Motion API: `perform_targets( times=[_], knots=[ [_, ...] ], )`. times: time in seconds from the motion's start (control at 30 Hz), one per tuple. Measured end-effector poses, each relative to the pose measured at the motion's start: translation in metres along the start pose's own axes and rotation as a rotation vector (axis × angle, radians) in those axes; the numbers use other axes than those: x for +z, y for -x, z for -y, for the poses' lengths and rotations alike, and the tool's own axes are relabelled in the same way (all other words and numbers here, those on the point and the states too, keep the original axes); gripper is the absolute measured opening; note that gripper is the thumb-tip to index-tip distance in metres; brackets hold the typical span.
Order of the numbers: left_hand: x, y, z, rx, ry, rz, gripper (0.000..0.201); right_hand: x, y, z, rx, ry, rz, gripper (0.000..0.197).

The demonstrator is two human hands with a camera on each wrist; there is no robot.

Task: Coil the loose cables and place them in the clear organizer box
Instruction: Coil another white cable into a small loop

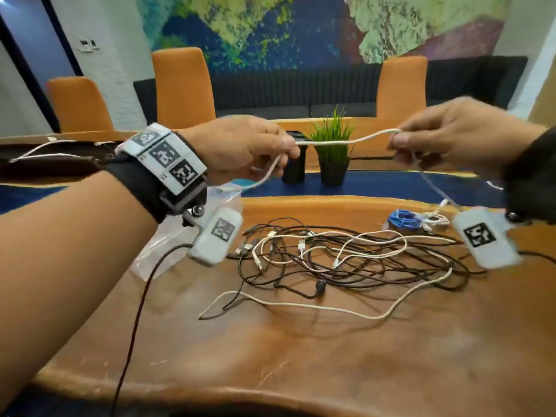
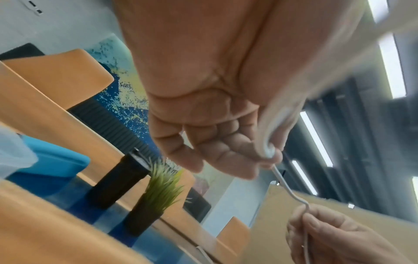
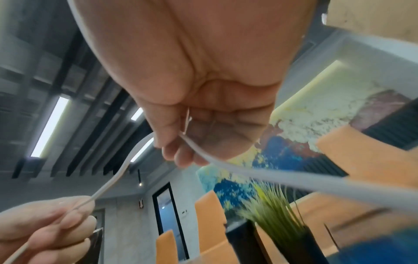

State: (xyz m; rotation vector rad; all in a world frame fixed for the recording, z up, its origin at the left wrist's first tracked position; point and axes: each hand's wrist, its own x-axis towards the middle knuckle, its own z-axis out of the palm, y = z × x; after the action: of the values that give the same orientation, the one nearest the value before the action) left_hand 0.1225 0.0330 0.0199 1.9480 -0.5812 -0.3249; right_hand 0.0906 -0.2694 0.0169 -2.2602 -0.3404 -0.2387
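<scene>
Between the two raised hands, a white cable [image 1: 346,139] stretches in a shallow wave above the wooden table [image 1: 301,356]. The left hand [image 1: 240,149] pinches it between thumb and curled fingers [image 2: 226,151], and the free end drops from that pinch toward the clear organizer box [image 1: 168,245], which sits on the table just under the left wrist. The right hand [image 1: 457,133] pinches the other stretch of the same cable between thumb and fingertips [image 3: 178,153], its tail falling past the wrist toward the table. Below the hands lies a loose tangle of black and white cables [image 1: 346,257], with one long white cable [image 1: 316,308] looping nearest the viewer and a bundled blue cable [image 1: 401,219] at the far right. Both wrists carry grey housings printed with black-and-white square marker patterns; no readable writing or brand shows on them. Behind stand a small green plant [image 1: 332,139] in a black pot, orange chairs [image 1: 182,85] and a painted mural.
</scene>
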Motion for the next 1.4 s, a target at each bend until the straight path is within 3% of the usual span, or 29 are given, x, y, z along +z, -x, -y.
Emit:
perform_targets(
  times=[0.2,0.4,0.5,0.6,0.67,0.77,0.9,1.0,1.13,1.23,1.3,1.4],
  knots=[
    [0.011,0.003,-0.023,0.097,0.309,-0.002,0.016,-0.037,-0.018,0.031,-0.13,-0.15,-0.203,0.02],
    [0.007,0.006,-0.009,0.051,0.232,0.017,0.015,-0.054,-0.027,0.03,-0.085,-0.179,-0.234,0.021],
    [0.002,0.006,0.007,-0.1,0.147,-0.015,0.02,-0.057,-0.026,0.019,-0.061,-0.17,-0.191,0.029],
    [0.005,-0.002,0.052,-0.461,-0.085,-0.103,0.026,-0.055,-0.016,0.004,0.007,-0.034,-0.021,0.03],
    [0.015,-0.007,0.08,-0.605,-0.397,-0.039,0.022,-0.045,-0.009,-0.004,0.045,0.103,0.068,0.026],
    [0.035,-0.013,0.1,-0.582,-0.949,0.007,0.03,-0.024,-0.003,-0.013,0.08,0.273,0.139,0.014],
    [0.048,-0.029,0.115,-0.634,-1.072,0.051,0.029,-0.018,-0.001,-0.018,0.077,0.292,0.186,0.014],
    [0.046,-0.034,0.116,-0.674,-0.928,0.028,0.023,-0.021,0.001,-0.019,0.075,0.321,0.218,0.015],
    [0.024,-0.04,0.086,-0.605,-0.356,-0.188,0.016,-0.012,0.001,-0.023,0.062,0.548,0.266,0.015],
    [0.008,-0.042,0.041,-0.308,0.123,-0.282,0.007,0.002,-0.004,-0.027,0.073,0.814,0.31,0.021],
    [0.004,-0.042,0.007,-0.092,0.255,-0.293,0.008,0.008,-0.009,-0.023,0.079,0.929,0.31,0.035],
    [0.009,-0.043,-0.034,0.105,0.297,-0.203,0.014,0.007,-0.02,-0.002,-0.055,0.748,0.068,0.058]
  ],
)
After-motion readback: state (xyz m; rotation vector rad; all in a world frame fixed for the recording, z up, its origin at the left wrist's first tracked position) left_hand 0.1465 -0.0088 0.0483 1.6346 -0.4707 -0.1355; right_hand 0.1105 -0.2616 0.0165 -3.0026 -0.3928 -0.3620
